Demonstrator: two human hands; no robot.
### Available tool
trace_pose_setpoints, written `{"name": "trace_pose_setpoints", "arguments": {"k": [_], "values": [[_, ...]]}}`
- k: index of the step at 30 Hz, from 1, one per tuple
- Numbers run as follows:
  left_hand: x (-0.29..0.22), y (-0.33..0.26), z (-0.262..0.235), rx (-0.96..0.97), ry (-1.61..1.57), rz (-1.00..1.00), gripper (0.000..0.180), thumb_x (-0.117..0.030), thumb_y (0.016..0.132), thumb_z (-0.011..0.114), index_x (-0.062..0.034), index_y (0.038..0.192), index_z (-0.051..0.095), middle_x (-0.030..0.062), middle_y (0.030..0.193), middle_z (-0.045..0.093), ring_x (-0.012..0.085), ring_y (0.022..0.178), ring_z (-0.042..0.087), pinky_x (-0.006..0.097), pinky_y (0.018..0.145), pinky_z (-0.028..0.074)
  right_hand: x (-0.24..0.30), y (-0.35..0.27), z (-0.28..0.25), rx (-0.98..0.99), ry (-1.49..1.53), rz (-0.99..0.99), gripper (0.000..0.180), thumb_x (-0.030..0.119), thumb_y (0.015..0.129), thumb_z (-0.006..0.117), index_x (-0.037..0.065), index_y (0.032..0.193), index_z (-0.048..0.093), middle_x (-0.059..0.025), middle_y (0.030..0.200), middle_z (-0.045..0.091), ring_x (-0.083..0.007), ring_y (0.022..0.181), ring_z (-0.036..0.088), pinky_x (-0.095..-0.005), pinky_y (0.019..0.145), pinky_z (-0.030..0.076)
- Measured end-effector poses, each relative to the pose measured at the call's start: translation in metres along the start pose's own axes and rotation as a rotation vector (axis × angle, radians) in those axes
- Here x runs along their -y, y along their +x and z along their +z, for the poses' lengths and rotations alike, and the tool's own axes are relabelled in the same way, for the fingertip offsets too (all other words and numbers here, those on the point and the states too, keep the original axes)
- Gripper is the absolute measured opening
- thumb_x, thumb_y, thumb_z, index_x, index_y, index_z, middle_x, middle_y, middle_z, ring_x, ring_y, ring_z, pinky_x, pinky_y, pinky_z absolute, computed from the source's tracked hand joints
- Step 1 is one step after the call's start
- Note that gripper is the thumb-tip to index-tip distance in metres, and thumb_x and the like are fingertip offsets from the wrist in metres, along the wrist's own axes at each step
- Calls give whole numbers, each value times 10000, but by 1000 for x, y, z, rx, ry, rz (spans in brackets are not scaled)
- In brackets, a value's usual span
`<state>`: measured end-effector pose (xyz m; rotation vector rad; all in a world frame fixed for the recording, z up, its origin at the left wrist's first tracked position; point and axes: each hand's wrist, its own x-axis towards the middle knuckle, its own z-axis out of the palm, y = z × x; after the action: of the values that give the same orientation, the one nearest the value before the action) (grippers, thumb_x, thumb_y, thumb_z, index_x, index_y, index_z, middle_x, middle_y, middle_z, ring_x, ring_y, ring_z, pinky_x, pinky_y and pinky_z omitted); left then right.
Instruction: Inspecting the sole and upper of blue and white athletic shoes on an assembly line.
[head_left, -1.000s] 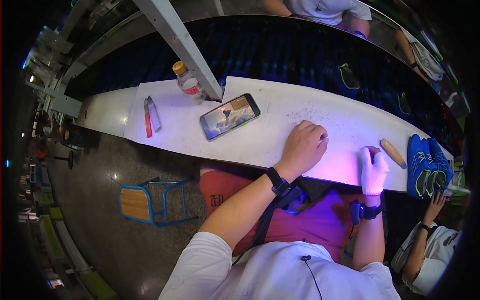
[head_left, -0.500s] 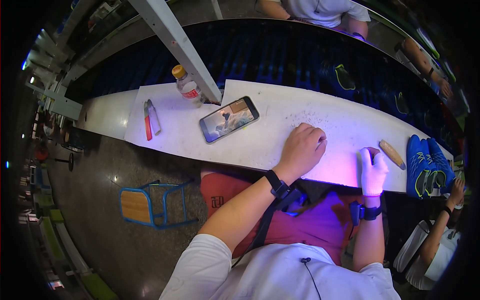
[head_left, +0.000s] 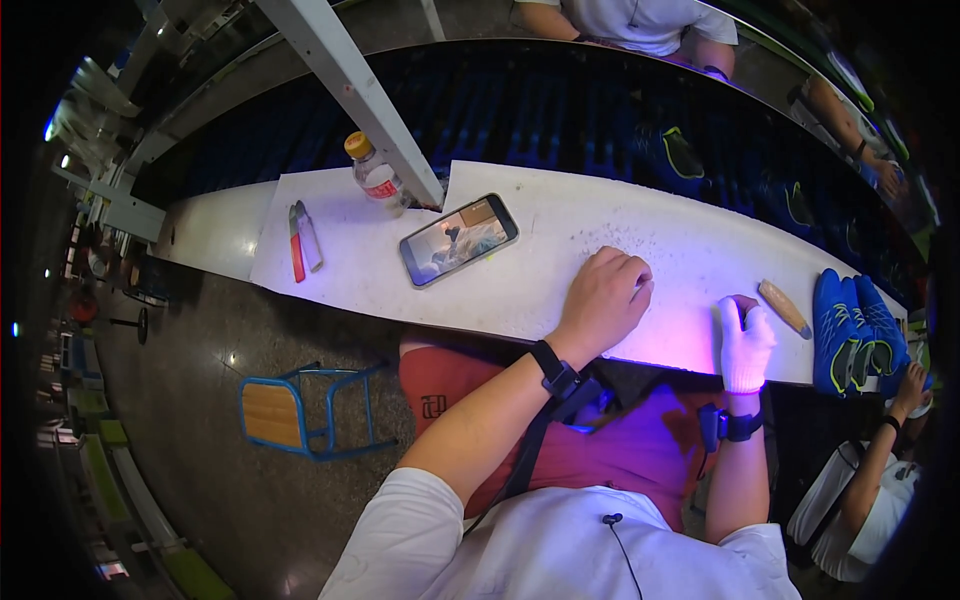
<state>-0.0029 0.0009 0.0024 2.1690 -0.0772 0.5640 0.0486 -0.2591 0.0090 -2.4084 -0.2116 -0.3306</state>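
Note:
My bare left hand (head_left: 606, 300) rests on the white bench top (head_left: 540, 270) with its fingers loosely curled. Nothing shows in it, though its palm is hidden. To its right, my right hand (head_left: 746, 340), in a white glove with bare fingertips, lies closed at the bench's near edge under violet light. I see nothing held there either. Just beyond it is a tan handle-like tool (head_left: 784, 307) with a dark end. Left of my left hand, a phone (head_left: 460, 241) lies face up with a picture on its lit screen. Blue shoes (head_left: 850, 330) with yellow-green lining stand at the right end.
A yellow-capped bottle (head_left: 374, 175) stands by a slanting metal post (head_left: 350, 90). Farther left lies a red-and-grey-handled tool (head_left: 301, 240). Shoes sit on the dark conveyor (head_left: 500, 110) behind the bench. A blue-framed stool (head_left: 275, 412) stands on the floor. Other people work across and at right.
Both my hands keep their places. The shoes on the conveyor have shifted slightly left. At the far right, a co-worker's hand has moved a little.

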Motion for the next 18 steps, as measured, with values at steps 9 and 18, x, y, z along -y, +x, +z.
{"name": "trace_pose_setpoints", "arguments": {"k": [9, 18], "values": [[0, -1, -1, -7, 20, 20, 82, -108, 912, 758, -50, 956, 721, 98, 965, 740, 316, 1021, 673, 429, 900, 548, -3, 1, 1, -4, -33, -16, 213, 189, 1007, 751, -11, 1080, 770, -163, 963, 768, -287, 892, 741, -400, 880, 573], [1, -1, 1, -26, 7, 28, 72, -105, 908, 756, -59, 936, 708, 99, 931, 726, 322, 1013, 669, 439, 892, 545, -5, 1, 2, -2, -64, -32, 211, 184, 998, 761, -12, 1074, 771, -167, 964, 767, -283, 893, 744, -397, 865, 577]]}}
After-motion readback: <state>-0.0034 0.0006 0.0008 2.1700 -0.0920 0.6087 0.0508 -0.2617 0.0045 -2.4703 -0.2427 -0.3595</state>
